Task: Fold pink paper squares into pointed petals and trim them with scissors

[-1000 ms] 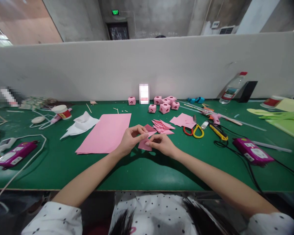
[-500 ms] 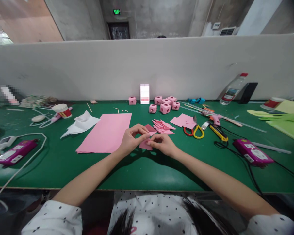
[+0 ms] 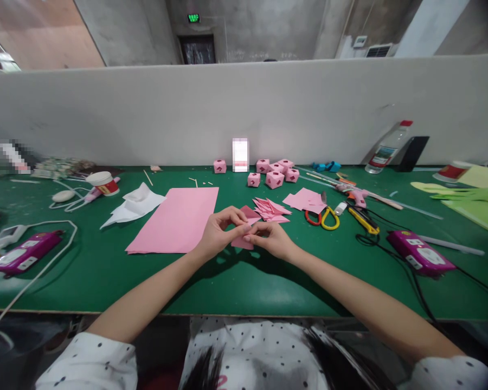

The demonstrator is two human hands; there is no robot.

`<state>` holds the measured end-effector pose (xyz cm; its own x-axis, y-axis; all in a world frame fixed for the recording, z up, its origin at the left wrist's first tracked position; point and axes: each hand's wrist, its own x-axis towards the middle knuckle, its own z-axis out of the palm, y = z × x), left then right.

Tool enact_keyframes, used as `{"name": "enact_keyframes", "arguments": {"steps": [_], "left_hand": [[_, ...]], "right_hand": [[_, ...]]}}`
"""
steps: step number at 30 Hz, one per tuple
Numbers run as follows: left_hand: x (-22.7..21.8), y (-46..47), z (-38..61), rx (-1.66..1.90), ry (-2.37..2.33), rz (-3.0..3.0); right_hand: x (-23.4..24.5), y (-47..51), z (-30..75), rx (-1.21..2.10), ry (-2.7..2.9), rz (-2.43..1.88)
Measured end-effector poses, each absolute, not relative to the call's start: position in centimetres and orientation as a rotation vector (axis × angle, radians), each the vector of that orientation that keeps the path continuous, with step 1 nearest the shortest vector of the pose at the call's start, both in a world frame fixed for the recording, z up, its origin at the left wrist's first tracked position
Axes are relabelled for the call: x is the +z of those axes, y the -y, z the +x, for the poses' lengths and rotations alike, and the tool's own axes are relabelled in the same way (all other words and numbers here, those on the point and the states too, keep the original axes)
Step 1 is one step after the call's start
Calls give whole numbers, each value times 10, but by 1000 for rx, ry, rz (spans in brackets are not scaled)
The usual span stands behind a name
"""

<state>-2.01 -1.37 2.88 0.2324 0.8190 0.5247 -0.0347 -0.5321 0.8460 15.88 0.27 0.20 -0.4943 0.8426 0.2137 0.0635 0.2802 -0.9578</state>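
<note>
Pink paper piece (image 3: 241, 243) slightly more folded.

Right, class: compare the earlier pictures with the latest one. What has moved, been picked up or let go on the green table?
Nothing has visibly changed. The left hand and right hand still pinch the pink piece between them; nothing was taken up or let go. On the table, the pink sheet, the folded pieces and the scissors lie as before.

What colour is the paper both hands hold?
Pink. The paper piece shows best in the head view, pinched between left hand and right hand.
</note>
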Motion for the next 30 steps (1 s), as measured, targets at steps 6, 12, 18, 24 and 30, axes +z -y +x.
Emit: {"name": "enact_keyframes", "arguments": {"steps": [6, 12, 18, 24, 30], "left_hand": [[28, 13, -20, 1451, -744, 1719], [27, 9, -18, 1588, -897, 1626], [25, 1, -23, 1359, -976, 1703], [23, 2, -22, 1155, -1055, 1813], [21, -2, -26, 1300, -1082, 1618]], "right_hand": [[2, 0, 157, 1321, 1795, -816], [0, -1, 158, 1392, 1768, -800], [0, -6, 162, 1366, 1735, -886], [7, -5, 162, 1372, 1734, -950], [9, -8, 164, 1364, 1645, -922]]}}
